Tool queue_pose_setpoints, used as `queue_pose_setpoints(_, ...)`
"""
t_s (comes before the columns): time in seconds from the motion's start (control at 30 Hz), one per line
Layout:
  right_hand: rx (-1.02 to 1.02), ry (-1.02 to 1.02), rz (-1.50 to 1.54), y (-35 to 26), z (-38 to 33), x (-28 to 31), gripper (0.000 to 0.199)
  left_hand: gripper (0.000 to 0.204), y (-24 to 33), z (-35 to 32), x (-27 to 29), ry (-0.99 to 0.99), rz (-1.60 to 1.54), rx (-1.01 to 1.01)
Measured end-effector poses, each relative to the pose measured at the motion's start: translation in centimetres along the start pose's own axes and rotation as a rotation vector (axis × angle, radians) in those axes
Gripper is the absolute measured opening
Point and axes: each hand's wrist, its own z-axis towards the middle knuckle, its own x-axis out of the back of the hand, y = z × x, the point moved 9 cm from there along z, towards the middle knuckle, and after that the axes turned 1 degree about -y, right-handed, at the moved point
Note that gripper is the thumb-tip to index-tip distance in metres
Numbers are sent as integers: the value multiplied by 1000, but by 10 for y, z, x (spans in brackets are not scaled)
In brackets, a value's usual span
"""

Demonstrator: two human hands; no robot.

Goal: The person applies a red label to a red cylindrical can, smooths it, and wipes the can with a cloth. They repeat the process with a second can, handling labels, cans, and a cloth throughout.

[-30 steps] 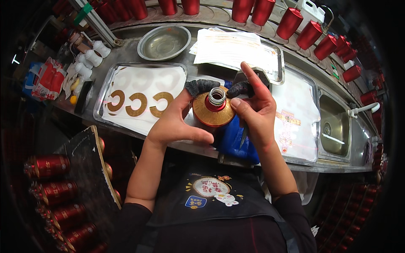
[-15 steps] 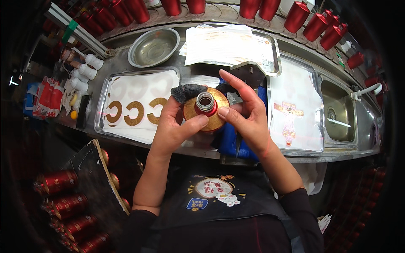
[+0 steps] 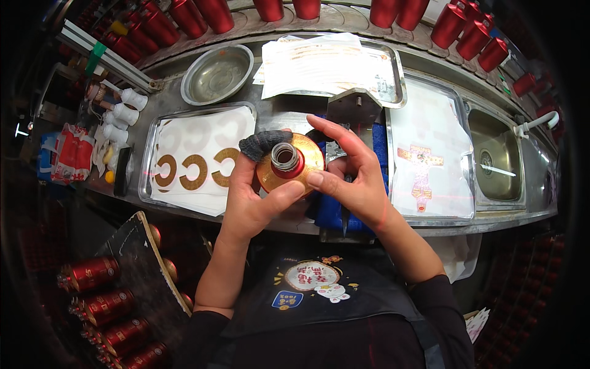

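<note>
Bottle [image 3: 312, 152] held mouth-up over the near edge of the desk [image 3: 286, 224]

Left grip [image 3: 249, 206]: curled round the left side of the bottle, closed on it. Your thumb lies on the near part of the gold shoulder; your forefinger, in a dark cover, bends along the far-left side. Right grip [image 3: 364, 194]: partly spread, thumb tip touching the shoulder at its near right, forefinger stretched past the bottle. Remaining fingers partly hidden; cannot tell whether this grip has closed on it.

Bottle: tilted slightly, threaded mouth uncapped, red collar below the threads. Lower body hidden.

Just beyond your grips stands a dark metal block [image 3: 353, 106]; blue cloth [image 3: 332, 212] beneath it reaches the desk's near edge.

To your left, near that edge: left tray [image 3: 145, 169], its white sheet bearing open gold rings [image 3: 195, 187]. To your right: right tray [image 3: 430, 222], its sheet carrying a cross-shaped label [image 3: 421, 161] in gold and pink.

Toward the desk's far edge: metal bowl [image 3: 215, 77] at left; far tray [image 3: 401, 80] at middle, stacked with white papers [image 3: 313, 67]. Sink [image 3: 491, 190] at the right end; white spool-like pieces [image 3: 132, 98] at the left end.

Outside the far edge, plain red bottles [image 3: 270, 9] stand in a curved row. Lower left, off the desk, decorated red bottles [image 3: 92, 273] lie on their sides.
</note>
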Motion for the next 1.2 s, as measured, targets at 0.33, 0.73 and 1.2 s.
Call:
queue_pose_setpoints(0.33,-93,-21,207,12,5,1,67,58,3,0,-4,36,-37,-66)
queue_pose_setpoints(0.73,-134,-5,301,20,18,-1,45,58,2,0,-7,39,-81,-50)
queue_pose_setpoints(1.2,16,229,84,-36,-38,15,30,71,-3,-3,1,27,-7,-18)
